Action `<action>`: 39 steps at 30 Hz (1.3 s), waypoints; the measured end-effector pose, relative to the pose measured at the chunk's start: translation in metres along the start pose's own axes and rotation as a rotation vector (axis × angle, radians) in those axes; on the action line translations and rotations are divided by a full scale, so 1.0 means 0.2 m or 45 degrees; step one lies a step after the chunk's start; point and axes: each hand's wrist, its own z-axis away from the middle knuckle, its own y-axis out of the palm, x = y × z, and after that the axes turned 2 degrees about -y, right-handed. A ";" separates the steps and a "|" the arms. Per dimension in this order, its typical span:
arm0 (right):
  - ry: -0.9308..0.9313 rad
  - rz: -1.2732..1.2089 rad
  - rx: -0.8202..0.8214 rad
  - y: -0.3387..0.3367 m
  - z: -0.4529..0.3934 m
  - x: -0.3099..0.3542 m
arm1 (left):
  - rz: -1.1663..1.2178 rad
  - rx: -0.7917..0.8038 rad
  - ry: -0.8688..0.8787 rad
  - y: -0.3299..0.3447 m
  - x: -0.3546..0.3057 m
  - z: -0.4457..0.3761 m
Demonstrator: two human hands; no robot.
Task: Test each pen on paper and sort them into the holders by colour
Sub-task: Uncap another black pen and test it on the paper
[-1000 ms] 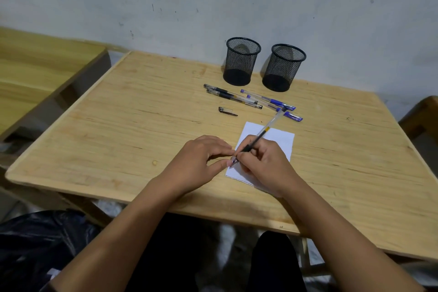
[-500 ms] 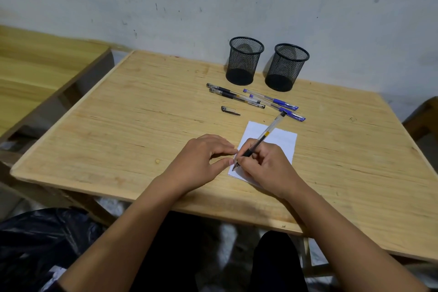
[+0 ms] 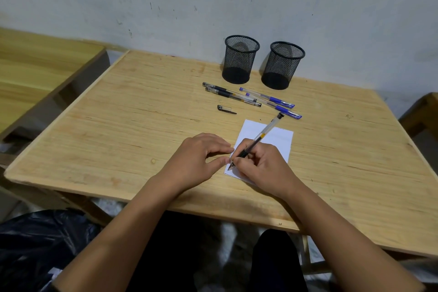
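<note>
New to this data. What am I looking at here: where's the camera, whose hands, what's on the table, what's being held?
There is no robot. A person wears one wide-angle camera on the head, looking forward and down, so both arms enter from the bottom.

The right hand grips a black pen with its cap off, tip down on a white paper. The left hand rests with its fingertips at the paper's left edge.

On the wooden table lie a loose pen cap, two black pens and two blue pens. Two black mesh holders stand by the wall and look empty.
</note>
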 end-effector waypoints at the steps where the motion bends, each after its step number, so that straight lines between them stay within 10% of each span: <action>1: 0.000 0.010 0.002 0.00 0.00 0.00 | -0.005 0.002 0.001 0.00 0.00 0.00; 39: -0.033 0.105 0.005 0.00 -0.01 -0.01 | -0.017 -0.003 -0.012 0.00 -0.01 0.00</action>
